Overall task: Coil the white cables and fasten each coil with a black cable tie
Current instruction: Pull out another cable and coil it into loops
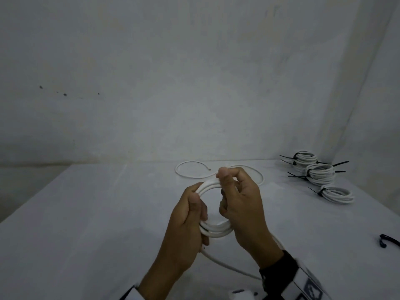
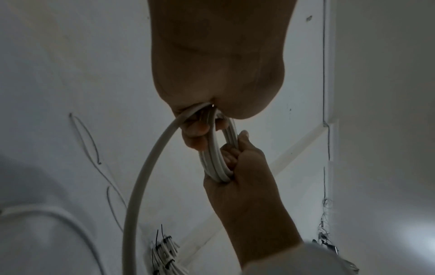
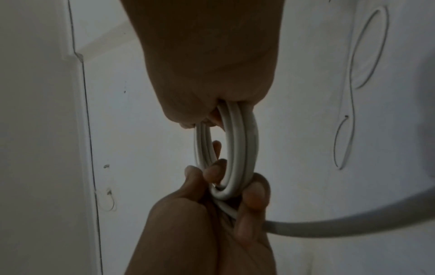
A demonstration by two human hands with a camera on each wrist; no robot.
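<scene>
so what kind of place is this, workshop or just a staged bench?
Looks like a staged bench, not a working shop: a bare white table against a plain wall, holding only tied coils, a spare black tie and loose cable.

The white cable (image 1: 213, 229) has a smooth, slightly glossy plastic sheath. The worktop (image 1: 97, 224) under it looks matt white and smooth. On the tied coils (image 1: 320, 173) right of it, the black ties look like plastic.
</scene>
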